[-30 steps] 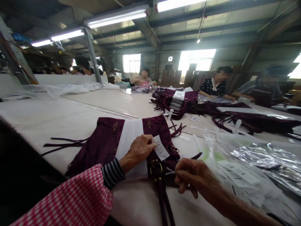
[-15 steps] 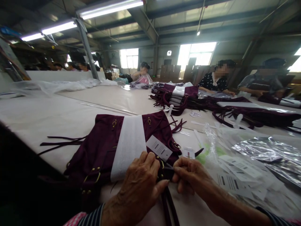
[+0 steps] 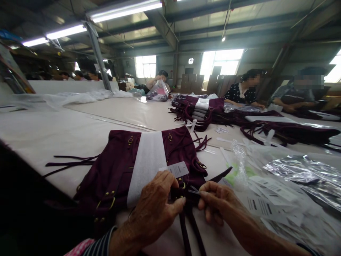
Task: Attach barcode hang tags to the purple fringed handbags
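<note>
A dark purple handbag (image 3: 119, 153) with brass buckles lies on the table, a white paper band (image 3: 150, 149) wrapped around its middle. My left hand (image 3: 157, 202) is closed on the base of the bag's handle (image 3: 177, 193), by a brass ring, with the thumb below. Just above its fingers, a white hang tag (image 3: 178, 169) with printed lines rests on the bag and band. To the right of the ring, my right hand (image 3: 221, 202) pinches a thin, clear tag string (image 3: 194, 190) between thumb and forefinger. A purple strap end (image 3: 223, 175) sticks out behind that hand.
Loose printed labels (image 3: 266, 208) and crumpled clear plastic (image 3: 303, 170) cover the table's right side. Stacked purple bags (image 3: 218, 103) lie farther back. Several people sit across the table, one handling a clear bag (image 3: 160, 90). The table's dark edge (image 3: 34, 177) runs along the left.
The hang tag has turned and shifted left. My left hand has moved slightly left, and my right hand a little right and down. The strap end now reaches out farther behind it.
</note>
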Action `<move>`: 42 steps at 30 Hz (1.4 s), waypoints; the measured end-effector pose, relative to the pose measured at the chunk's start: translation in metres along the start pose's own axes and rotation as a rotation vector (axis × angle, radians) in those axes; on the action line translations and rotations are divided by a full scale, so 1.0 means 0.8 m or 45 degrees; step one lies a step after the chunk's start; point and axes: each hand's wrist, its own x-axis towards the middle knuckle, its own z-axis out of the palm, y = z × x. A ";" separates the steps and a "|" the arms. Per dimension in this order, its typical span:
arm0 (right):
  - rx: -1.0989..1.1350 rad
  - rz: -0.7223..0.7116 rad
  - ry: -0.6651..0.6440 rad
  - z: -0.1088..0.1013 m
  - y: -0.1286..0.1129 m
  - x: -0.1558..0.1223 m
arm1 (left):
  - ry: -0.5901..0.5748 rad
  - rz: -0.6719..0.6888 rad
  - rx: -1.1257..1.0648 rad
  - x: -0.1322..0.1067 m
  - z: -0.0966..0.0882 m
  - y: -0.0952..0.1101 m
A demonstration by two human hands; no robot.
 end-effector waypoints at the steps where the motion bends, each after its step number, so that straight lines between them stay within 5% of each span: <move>1: -0.008 -0.009 0.024 -0.003 -0.001 -0.002 | -0.005 -0.019 0.000 0.001 -0.001 0.001; 12: 0.098 -0.062 -0.006 0.025 -0.001 0.002 | -0.122 -0.217 -0.017 0.010 -0.013 0.009; 24: 0.125 -0.158 -0.018 0.034 0.012 0.002 | -0.118 -0.218 -0.041 0.010 -0.012 0.011; 31: 0.212 -0.068 -0.033 0.049 0.014 0.011 | -0.129 -0.215 -0.082 0.007 -0.015 0.009; 42: 0.265 0.005 -0.047 0.051 0.009 0.019 | -0.261 -0.202 -0.495 0.034 -0.029 -0.013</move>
